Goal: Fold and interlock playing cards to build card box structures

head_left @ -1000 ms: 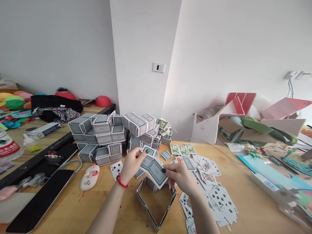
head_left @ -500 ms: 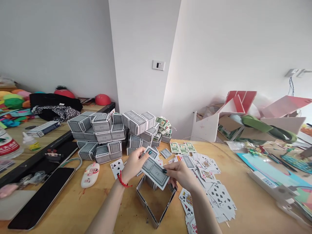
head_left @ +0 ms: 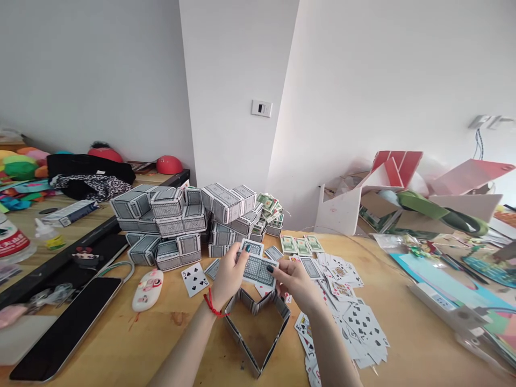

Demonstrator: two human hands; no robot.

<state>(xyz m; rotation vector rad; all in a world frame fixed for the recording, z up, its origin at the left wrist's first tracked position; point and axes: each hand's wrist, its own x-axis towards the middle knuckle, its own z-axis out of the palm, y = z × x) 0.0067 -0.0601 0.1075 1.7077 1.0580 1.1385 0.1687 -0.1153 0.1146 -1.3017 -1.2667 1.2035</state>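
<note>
Left hand (head_left: 229, 273), red cord bracelet (head_left: 213, 307) at the wrist: clamped, thumb uppermost, on the left part of two overlapping rectangular playing cards with blue-grey patterned backs (head_left: 256, 270). Right hand (head_left: 293, 280), dark-nailed: thumb and fingers pinched on the right end of the nearer card of that pair. The pair I see held up between both hands, patterned sides toward my camera.

Directly below the pair in my view: one heart-shaped frame of folded blue-grey and white cards (head_left: 253, 306), hollow, standing on the light-brown wooden counter (head_left: 423, 355), its point toward me. I cannot tell whether the held cards touch it.

Left of the hands: one white five of spades card (head_left: 195, 279), face up; one white rounded computer mouse with pink-red pictures (head_left: 147, 290); one long black glossy slab with a silver edge (head_left: 66, 328).

Beyond the hands: one stepped pile of blocks of folded blue-grey patterned cards (head_left: 177, 215); to its right, three green-and-white rectangular cards in a row (head_left: 302, 245).

Right of the hands: one loose overlapping spread of white playing cards (head_left: 358, 325), mostly face up; farther out, one white plastic power strip (head_left: 441, 306).
</note>
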